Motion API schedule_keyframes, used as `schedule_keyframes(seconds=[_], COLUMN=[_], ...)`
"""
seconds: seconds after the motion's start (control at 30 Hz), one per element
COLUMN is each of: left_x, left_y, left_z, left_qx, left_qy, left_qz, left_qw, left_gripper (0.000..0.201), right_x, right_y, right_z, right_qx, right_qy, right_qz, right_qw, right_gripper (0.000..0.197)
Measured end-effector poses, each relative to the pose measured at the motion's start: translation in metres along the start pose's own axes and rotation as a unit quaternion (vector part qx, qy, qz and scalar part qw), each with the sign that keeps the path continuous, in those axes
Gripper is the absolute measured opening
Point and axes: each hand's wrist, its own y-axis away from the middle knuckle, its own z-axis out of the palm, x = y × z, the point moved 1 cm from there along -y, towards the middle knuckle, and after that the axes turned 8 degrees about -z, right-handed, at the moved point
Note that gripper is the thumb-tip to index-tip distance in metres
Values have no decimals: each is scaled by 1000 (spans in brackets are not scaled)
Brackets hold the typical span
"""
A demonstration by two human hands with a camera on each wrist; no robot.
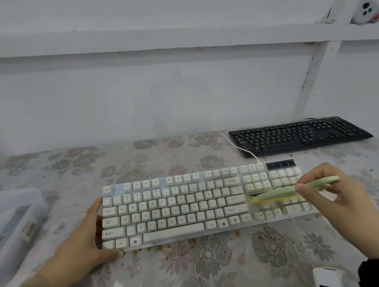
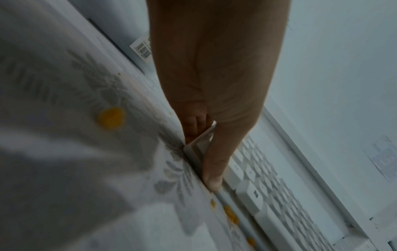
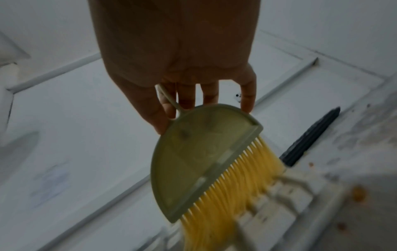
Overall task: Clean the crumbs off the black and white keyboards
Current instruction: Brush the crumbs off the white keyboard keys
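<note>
Two keyboards lie on the tabletop (image 1: 199,273): I see the white keyboard (image 1: 179,206) at centre and the black keyboard (image 1: 299,135) at 1 o'clock. My left hand (image 1: 81,242) grips its 9 o'clock end, thumb on the near edge. My right hand (image 1: 333,195) pinches a green brush (image 1: 285,192), yellow bristles on the keys at 3 o'clock. Orange crumbs (image 1: 158,248) lie along the near edge. At 9 o'clock stands a clear plastic box (image 1: 10,225); I cannot tell its contents.
</note>
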Motion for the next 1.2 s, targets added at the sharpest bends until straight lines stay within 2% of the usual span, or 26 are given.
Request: schedule_keyframes(seconds=[0.07,0.1,0.13,0.2,0.3,0.37,0.5,0.57,0.67,0.77,0.87,0.93,0.97,1.03,1.13,1.2], left_x=[0,0,0,0,-2,-3,-4,-4,-4,-3,-2,-2,-2,-1,0,-1], left_y=[0,0,0,0,-2,-3,-3,-3,-3,-2,-1,-1,-1,-1,-1,-1], left_z=[0,1,1,1,0,0,-1,-1,-1,-2,-2,-1,-1,-1,-1,-1], left_qx=[0,-2,-3,-4,-3,-1,6,6,4,7,9,3,0,-1,2,-2], left_qy=[1,1,2,6,1,2,10,12,14,14,13,13,11,9,15,16], left_qz=[2,3,5,5,5,5,-1,-1,-1,3,7,3,1,0,3,5], left_qw=[1000,1000,1000,1000,1000,1000,1000,1000,1000,1000,1000,1000,1000,1000,1000,1000], left_gripper=[108,108,108,108,109,108,110,108,107,112,111,108,107,108,107,108], right_x=[2,4,4,5,2,7,28,32,21,14,26,30,30,25,19,22], right_y=[0,-1,-3,-3,-3,-2,-4,-6,-7,-3,-1,-4,-5,-6,-3,0], right_z=[-10,-14,-19,-22,-17,-14,-28,-37,-37,-27,-30,-37,-39,-38,-31,-32], right_qx=[20,32,44,55,26,10,23,45,47,19,25,43,52,56,31,43], right_qy=[47,60,54,22,-48,-52,33,60,26,-38,8,45,58,42,-21,-9], right_qz=[-5,-1,7,5,-2,3,17,23,-1,-2,10,23,22,11,20,37], right_qw=[999,998,998,998,999,999,999,997,999,999,1000,998,997,997,999,998], right_gripper=[22,20,14,24,11,4,10,20,20,4,14,8,17,22,17,9])
